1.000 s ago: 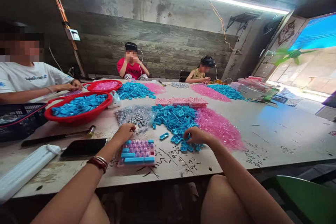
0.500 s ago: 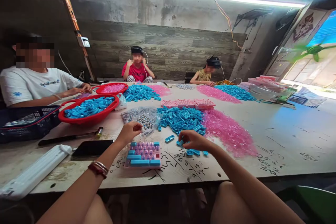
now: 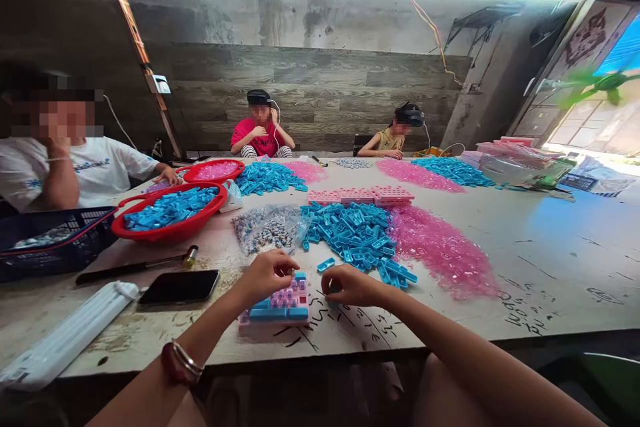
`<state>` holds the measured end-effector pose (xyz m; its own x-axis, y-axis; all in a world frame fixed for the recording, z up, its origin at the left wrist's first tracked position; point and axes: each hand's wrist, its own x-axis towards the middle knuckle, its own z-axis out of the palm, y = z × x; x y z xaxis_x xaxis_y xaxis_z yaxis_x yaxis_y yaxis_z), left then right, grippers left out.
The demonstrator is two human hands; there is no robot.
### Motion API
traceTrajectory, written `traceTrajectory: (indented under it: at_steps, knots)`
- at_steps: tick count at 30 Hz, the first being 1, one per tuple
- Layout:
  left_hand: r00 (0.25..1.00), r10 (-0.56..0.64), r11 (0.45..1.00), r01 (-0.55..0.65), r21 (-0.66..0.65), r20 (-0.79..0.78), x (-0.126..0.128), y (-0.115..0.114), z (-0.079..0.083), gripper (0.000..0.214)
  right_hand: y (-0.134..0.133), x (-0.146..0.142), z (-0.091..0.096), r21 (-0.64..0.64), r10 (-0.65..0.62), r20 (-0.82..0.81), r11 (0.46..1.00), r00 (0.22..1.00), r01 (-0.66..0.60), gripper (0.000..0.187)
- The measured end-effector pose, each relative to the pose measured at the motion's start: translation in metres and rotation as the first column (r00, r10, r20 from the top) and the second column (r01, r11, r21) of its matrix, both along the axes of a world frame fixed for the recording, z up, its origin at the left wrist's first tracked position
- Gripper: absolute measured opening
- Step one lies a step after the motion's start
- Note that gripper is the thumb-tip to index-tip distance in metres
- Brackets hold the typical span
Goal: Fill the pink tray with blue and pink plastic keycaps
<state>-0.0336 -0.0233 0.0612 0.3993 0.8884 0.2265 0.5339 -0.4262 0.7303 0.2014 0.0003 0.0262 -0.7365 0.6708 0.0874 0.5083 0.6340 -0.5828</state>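
Note:
A pink tray (image 3: 280, 307) filled with blue and purple keycaps lies on the table in front of me. My left hand (image 3: 265, 273) is over its top edge, fingers pinched on something I cannot make out. My right hand (image 3: 350, 285) sits just right of the tray with its fingers curled closed; what they hold is hidden. Behind the hands lie a heap of blue keycaps (image 3: 350, 233), a heap of pink ones (image 3: 440, 247) and a clear bag of small keycaps (image 3: 270, 230). One loose blue keycap (image 3: 326, 265) lies between the heap and my hands.
A black phone (image 3: 180, 285), a dark rod-like tool (image 3: 135, 267), a white packet (image 3: 65, 333) and a red basin of blue keycaps (image 3: 167, 210) lie at left. Stacked pink trays (image 3: 360, 195) sit behind the blue heap. Three other people sit round the table.
My left hand came down from the bag onto the tray's top edge. My right hand left the blue heap and moved in beside the tray. The person at left raised a hand to the face.

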Motion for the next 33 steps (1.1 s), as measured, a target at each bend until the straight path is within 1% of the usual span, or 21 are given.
traceTrajectory:
  at_steps: [3, 6, 9, 11, 12, 14, 16, 17, 19, 21, 25, 29, 31, 33]
  knots:
    - [1.0, 0.002, 1.0, -0.002, -0.009, -0.001, -0.002, 0.004, -0.004, 0.025, 0.0, -0.005, -0.001, 0.074, 0.018, -0.015, 0.997, 1.0, -0.017, 0.011]
    - [0.999, -0.008, 0.997, 0.011, -0.074, 0.04, -0.004, 0.007, -0.01, 0.025, -0.001, -0.009, 0.001, 0.151, 0.023, -0.02, 0.988, 1.0, -0.02, 0.009]
    - [0.999, -0.019, 0.993, 0.024, -0.12, 0.036, -0.003, 0.007, -0.012, 0.024, -0.004, -0.012, 0.004, 0.208, 0.015, -0.045, 0.978, 0.999, -0.005, 0.02]
    - [1.0, -0.01, 0.993, 0.011, -0.118, 0.002, -0.002, 0.006, -0.011, 0.023, -0.004, -0.016, 0.004, 0.201, 0.012, -0.059, 0.98, 0.998, 0.0, 0.026]
    - [1.0, 0.0, 0.993, -0.001, -0.117, -0.012, -0.002, 0.006, -0.011, 0.023, -0.003, -0.019, 0.004, 0.17, -0.012, -0.073, 0.985, 0.997, 0.024, 0.026]
    - [0.999, 0.032, 0.988, -0.033, -0.149, -0.007, -0.001, 0.006, -0.01, 0.022, 0.0, -0.027, 0.003, 0.068, -0.11, -0.114, 0.991, 0.987, 0.119, 0.024]
    - [0.997, 0.077, 0.971, -0.068, -0.231, 0.032, -0.001, 0.009, -0.012, 0.021, 0.007, -0.035, 0.001, -0.048, -0.219, -0.14, 0.976, 0.966, 0.214, 0.026]
    - [0.994, 0.096, 0.957, -0.079, -0.28, 0.05, -0.001, 0.011, -0.014, 0.021, 0.01, -0.039, -0.001, -0.1, -0.253, -0.138, 0.965, 0.957, 0.241, 0.029]
    - [0.991, 0.109, 0.924, -0.072, -0.377, 0.076, -0.002, 0.015, -0.018, 0.022, 0.017, -0.045, -0.004, -0.183, -0.275, -0.12, 0.951, 0.954, 0.251, 0.028]
    - [0.99, 0.092, 0.889, -0.034, -0.456, 0.105, -0.004, 0.018, -0.021, 0.024, 0.022, -0.048, -0.006, -0.283, -0.289, -0.102, 0.926, 0.952, 0.25, 0.023]
    - [0.974, 0.073, 0.805, 0.069, -0.59, 0.213, -0.011, 0.023, -0.021, 0.03, 0.024, -0.049, -0.008, -0.454, -0.326, -0.079, 0.853, 0.942, 0.258, 0.022]
    - [0.951, 0.067, 0.734, 0.158, -0.661, 0.301, -0.017, 0.027, -0.021, 0.032, 0.022, -0.055, -0.008, -0.552, -0.379, -0.064, 0.784, 0.923, 0.284, 0.026]
    - [0.942, 0.069, 0.715, 0.183, -0.674, 0.329, -0.018, 0.029, -0.022, 0.032, 0.022, -0.059, -0.008, -0.588, -0.402, -0.056, 0.753, 0.914, 0.295, 0.026]
    - [0.935, 0.079, 0.708, 0.191, -0.68, 0.345, -0.018, 0.031, -0.022, 0.035, 0.023, -0.062, -0.008, -0.618, -0.42, -0.048, 0.725, 0.906, 0.303, 0.027]
